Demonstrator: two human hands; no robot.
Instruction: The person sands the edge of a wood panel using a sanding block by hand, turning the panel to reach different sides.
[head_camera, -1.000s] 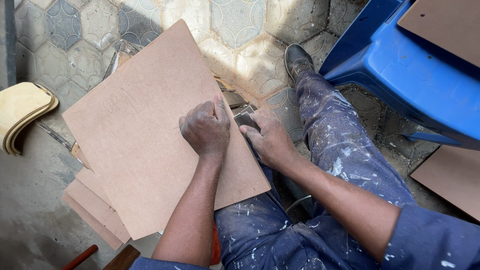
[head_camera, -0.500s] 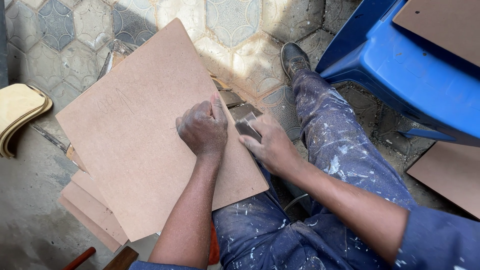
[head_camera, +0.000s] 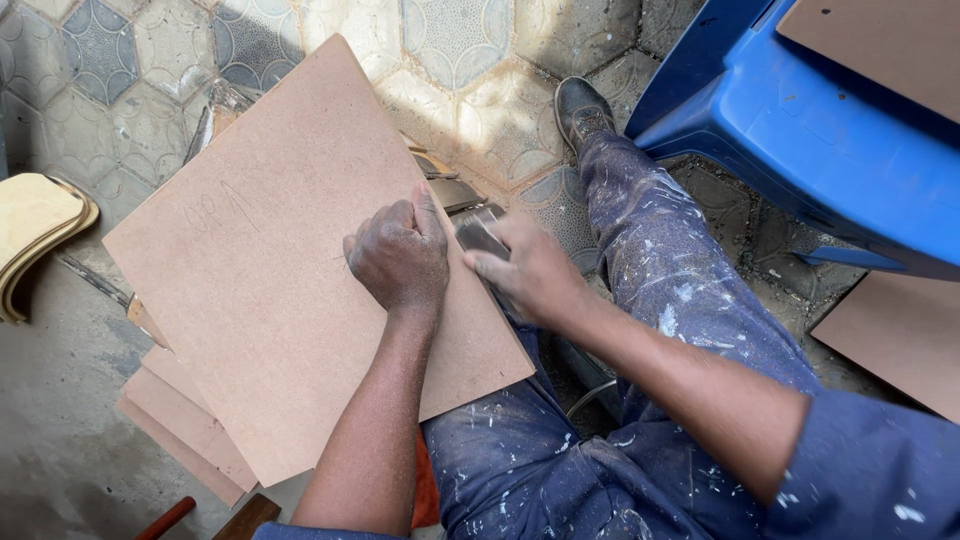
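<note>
A large brown fibreboard sheet (head_camera: 270, 290) with faint pencil marks rests tilted across my lap. My left hand (head_camera: 400, 255) is clenched over its right edge and holds it. Just beyond that edge, my right hand (head_camera: 530, 275) grips a small grey block (head_camera: 478, 235) pressed against the board's edge. What lies under the fingers of either hand is hidden. My paint-spattered blue trouser leg (head_camera: 680, 300) stretches out to a dark boot (head_camera: 582, 108).
A blue plastic chair (head_camera: 800, 130) stands at the upper right with a brown board (head_camera: 880, 50) on it. Another board (head_camera: 890, 335) lies on the floor at right. More sheets (head_camera: 175, 420) are stacked under the big one. A pale curved wood piece (head_camera: 35, 225) sits far left.
My right hand with the grey block slid a little toward me along the board's edge, then back. The left hand and the board hardly moved.
</note>
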